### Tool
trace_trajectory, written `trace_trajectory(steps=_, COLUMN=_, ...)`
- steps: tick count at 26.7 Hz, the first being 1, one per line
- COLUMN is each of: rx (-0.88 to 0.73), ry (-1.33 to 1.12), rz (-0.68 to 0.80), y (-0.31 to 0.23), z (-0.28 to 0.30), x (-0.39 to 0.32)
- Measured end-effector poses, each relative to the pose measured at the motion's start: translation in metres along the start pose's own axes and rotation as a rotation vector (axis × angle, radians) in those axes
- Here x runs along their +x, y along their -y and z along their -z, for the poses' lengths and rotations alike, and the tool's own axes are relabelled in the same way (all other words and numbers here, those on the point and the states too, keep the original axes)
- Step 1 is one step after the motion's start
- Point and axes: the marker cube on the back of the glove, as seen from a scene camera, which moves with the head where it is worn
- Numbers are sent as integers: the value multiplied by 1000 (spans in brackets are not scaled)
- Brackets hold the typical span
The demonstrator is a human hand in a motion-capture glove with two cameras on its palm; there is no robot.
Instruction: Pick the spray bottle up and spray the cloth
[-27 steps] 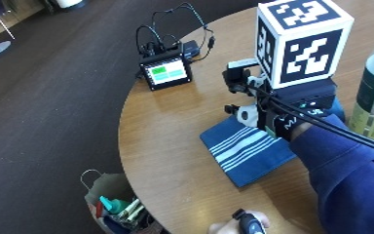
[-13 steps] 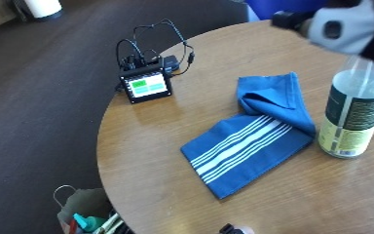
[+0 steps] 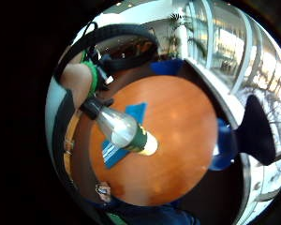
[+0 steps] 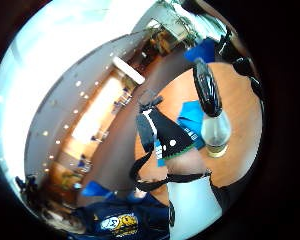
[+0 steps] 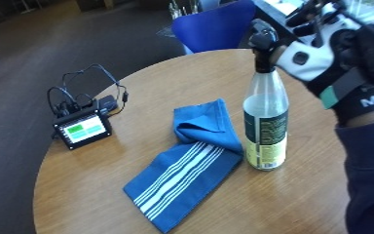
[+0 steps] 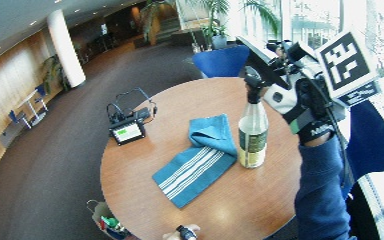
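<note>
Outside view: nearest lies the blue cloth with white stripes (image 5: 186,173), flat on the round wooden table (image 5: 96,195), its far end folded over. Just right of it, touching or nearly so, a clear plastic spray bottle with a green and yellow label (image 5: 265,131) stands upright. The black-gloved right hand (image 5: 343,53) is at the bottle's black spray head; whether its fingers have closed round it, I cannot tell. Farther left sits a small black device with a green screen (image 5: 82,129), cables coiled behind. Beyond the table stands a blue chair (image 5: 216,24)
</note>
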Motion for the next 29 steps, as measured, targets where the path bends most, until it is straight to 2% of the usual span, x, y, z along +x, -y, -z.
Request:
trace_trajectory(steps=3, rx=-100, ry=193, rz=-25, y=4, z=-50, x=-3)
trace_trajectory(steps=8, rx=-234, ry=298, rz=-92, y=5, z=-129, x=-19)
trace_trajectory(steps=15, rx=-70, ry=442, rz=-152, y=15, z=-189, x=-44)
trace_trajectory(steps=20, rx=53, ry=411, rz=-192, y=21, z=-206, x=-53)
trace_trajectory(steps=29, rx=17, ry=379, rz=-149, y=28, z=-209, x=-49)
